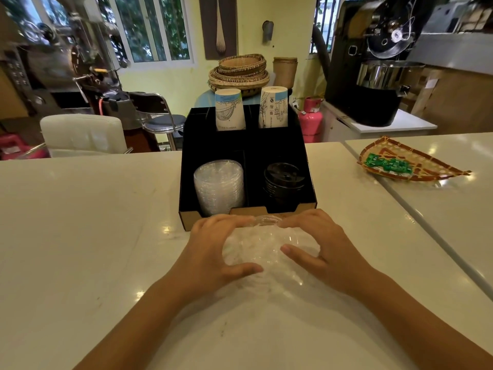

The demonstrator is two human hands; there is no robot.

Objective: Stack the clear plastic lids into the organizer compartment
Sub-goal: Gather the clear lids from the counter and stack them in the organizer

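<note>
A black organizer (309, 166) stands on the white counter in front of me. Its front left compartment holds a tall stack of clear plastic lids (219, 186). Just in front of the organizer, a small pile of clear lids (262, 245) rests on the counter between my hands. My left hand (213, 249) cups its left side, thumb near the front. My right hand (317, 244) cups the right side, fingers touching the pile's far rim. Both hands grip the pile.
Black lids (284, 180) fill the front right compartment. Two upside-down paper cup stacks (230, 109) (273, 106) stand in the back compartments. A woven tray with green packets (408, 162) lies on the counter at right. A seam in the counter (416, 217) runs diagonally at right.
</note>
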